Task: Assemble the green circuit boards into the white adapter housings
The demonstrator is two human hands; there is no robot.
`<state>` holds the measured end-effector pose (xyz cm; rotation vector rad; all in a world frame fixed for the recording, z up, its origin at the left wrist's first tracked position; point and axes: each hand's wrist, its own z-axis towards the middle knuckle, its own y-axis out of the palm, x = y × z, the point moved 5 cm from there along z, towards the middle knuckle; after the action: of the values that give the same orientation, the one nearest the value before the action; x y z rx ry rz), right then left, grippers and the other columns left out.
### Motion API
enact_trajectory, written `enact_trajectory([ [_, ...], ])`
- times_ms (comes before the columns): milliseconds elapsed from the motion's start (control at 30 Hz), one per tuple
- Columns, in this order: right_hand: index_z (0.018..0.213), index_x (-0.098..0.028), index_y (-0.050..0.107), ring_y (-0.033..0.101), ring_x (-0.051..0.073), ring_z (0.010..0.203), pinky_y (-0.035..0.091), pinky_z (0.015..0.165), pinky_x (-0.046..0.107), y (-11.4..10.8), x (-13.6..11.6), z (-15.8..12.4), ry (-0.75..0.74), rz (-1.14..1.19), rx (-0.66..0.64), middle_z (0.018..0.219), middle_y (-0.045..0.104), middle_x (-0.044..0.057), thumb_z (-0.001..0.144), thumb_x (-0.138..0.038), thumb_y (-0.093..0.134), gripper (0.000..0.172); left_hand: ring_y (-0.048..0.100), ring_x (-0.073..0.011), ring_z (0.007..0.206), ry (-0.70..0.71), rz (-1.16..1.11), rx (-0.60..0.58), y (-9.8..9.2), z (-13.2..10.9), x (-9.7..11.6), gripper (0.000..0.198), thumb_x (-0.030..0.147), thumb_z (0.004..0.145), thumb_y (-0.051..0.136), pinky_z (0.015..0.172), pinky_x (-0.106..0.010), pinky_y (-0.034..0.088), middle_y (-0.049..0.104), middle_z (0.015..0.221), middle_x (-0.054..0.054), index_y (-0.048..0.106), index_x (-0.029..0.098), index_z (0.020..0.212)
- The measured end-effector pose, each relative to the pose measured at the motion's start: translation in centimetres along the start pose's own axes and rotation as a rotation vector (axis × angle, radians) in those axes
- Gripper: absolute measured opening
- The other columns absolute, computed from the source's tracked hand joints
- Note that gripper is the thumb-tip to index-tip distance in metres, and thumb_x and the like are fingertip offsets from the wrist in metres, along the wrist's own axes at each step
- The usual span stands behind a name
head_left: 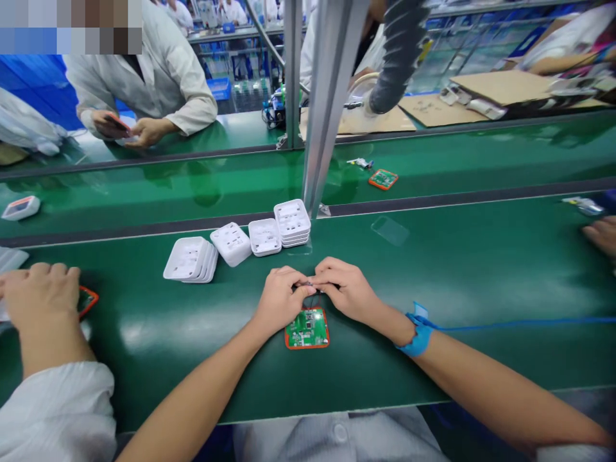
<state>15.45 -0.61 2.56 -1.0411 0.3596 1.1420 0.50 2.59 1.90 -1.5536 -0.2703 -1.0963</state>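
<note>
A green circuit board (pixel 308 328) with an orange-red rim lies flat on the green bench, just below my hands. Thin dark wires (pixel 312 300) run up from its top edge to my fingers. My left hand (pixel 280 298) pinches a small dark part (pixel 310 283) at the wire ends, its thumb and fingertips closed. Meeting it from the other side, my right hand (pixel 350 290) is also closed, fingertips at the same small part. Fingers cover most of that part, so its exact kind is hidden. A blue wrist strap (pixel 418 337) with a cord circles my right wrist.
White plastic housings (pixel 264 237), some stacked, line the bench beyond my hands near a metal post (pixel 325 109). A clear sheet (pixel 389 231) lies right. Another board (pixel 384 179) rests on the belt. A co-worker's hand (pixel 43 305) is at left, another person's hand (pixel 601 236) at right.
</note>
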Motion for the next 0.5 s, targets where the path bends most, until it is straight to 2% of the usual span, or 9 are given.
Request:
enact_trajectory([
  [67, 0.095, -0.017, 0.073, 0.060, 0.015, 0.084, 0.049, 0.075, 0.029, -0.8, -0.2, 0.1, -0.006, -0.064, -0.039, 0.091, 0.063, 0.006, 0.100, -0.017, 0.051, 0.022, 0.065, -0.0204, 0.080, 0.067, 0.015, -0.057, -0.6, 0.2, 0.7, 0.009, 0.024, 0.085, 0.072, 0.076, -0.034, 0.047, 0.072, 0.079, -0.001, 0.070, 0.021, 0.076],
  [133, 0.095, -0.016, 0.072, 0.059, 0.015, 0.084, 0.048, 0.076, 0.029, -1.7, 0.0, 0.3, 0.034, -0.110, -0.152, 0.091, 0.062, 0.006, 0.100, -0.018, 0.051, 0.021, 0.064, -0.0230, 0.086, 0.177, 0.078, -0.042, -2.3, 1.0, 1.9, 0.014, 0.034, 0.085, 0.075, 0.079, -0.036, 0.048, 0.072, 0.085, -0.003, 0.070, 0.022, 0.088],
  [233, 0.092, -0.018, 0.071, 0.059, 0.015, 0.083, 0.047, 0.078, 0.029, -2.7, 0.4, 0.2, 0.108, -0.156, -0.399, 0.086, 0.062, 0.004, 0.099, -0.018, 0.054, 0.019, 0.060, -0.0308, 0.102, 0.291, 0.323, 0.164, -5.9, 3.7, 3.8, 0.042, 0.046, 0.076, 0.081, 0.093, -0.045, 0.045, 0.070, 0.101, -0.008, 0.065, 0.021, 0.105],
  [300, 0.101, -0.020, 0.072, 0.060, 0.017, 0.087, 0.047, 0.080, 0.030, -3.5, 0.6, 0.1, 0.134, -0.287, -0.429, 0.095, 0.063, 0.006, 0.099, -0.020, 0.055, 0.017, 0.050, -0.0399, 0.122, 0.238, 0.522, 0.232, -7.5, 6.4, 4.4, 0.070, 0.046, 0.066, 0.086, 0.102, -0.053, 0.038, 0.063, 0.126, -0.014, 0.058, 0.020, 0.124],
  [333, 0.109, -0.020, 0.071, 0.059, 0.019, 0.090, 0.047, 0.081, 0.031, -3.9, 0.7, 0.1, 0.157, -0.402, -0.395, 0.102, 0.063, 0.009, 0.098, -0.023, 0.058, 0.018, 0.044, -0.0436, 0.129, 0.193, 0.599, 0.199, -7.8, 7.9, 4.4, 0.083, 0.045, 0.063, 0.087, 0.105, -0.057, 0.034, 0.058, 0.135, -0.016, 0.052, 0.019, 0.133],
  [400, 0.120, -0.016, 0.067, 0.059, 0.025, 0.093, 0.047, 0.077, 0.035, -4.5, 0.8, -0.2, 0.247, -0.658, -0.328, 0.110, 0.062, 0.016, 0.094, -0.031, 0.065, 0.030, 0.040, -0.0458, 0.133, 0.117, 0.688, 0.060, -7.8, 10.4, 4.2, 0.090, 0.042, 0.063, 0.085, 0.107, -0.062, 0.028, 0.056, 0.139, -0.018, 0.045, 0.018, 0.141],
  [433, 0.119, -0.013, 0.066, 0.059, 0.027, 0.092, 0.047, 0.075, 0.036, -4.5, 0.8, -0.5, 0.305, -0.752, -0.327, 0.108, 0.062, 0.018, 0.091, -0.033, 0.067, 0.034, 0.042, -0.0450, 0.131, 0.098, 0.705, -0.005, -7.7, 11.3, 4.1, 0.088, 0.039, 0.064, 0.083, 0.107, -0.062, 0.027, 0.058, 0.136, -0.017, 0.045, 0.018, 0.141],
  [500, 0.108, -0.010, 0.066, 0.060, 0.028, 0.087, 0.046, 0.070, 0.036, -4.2, 1.0, -1.0, 0.389, -0.822, -0.375, 0.099, 0.064, 0.018, 0.090, -0.028, 0.066, 0.025, 0.047, -0.0413, 0.127, 0.110, 0.707, -0.041, -7.7, 12.1, 4.3, 0.083, 0.036, 0.066, 0.080, 0.107, -0.061, 0.027, 0.062, 0.131, -0.013, 0.046, 0.019, 0.140],
])
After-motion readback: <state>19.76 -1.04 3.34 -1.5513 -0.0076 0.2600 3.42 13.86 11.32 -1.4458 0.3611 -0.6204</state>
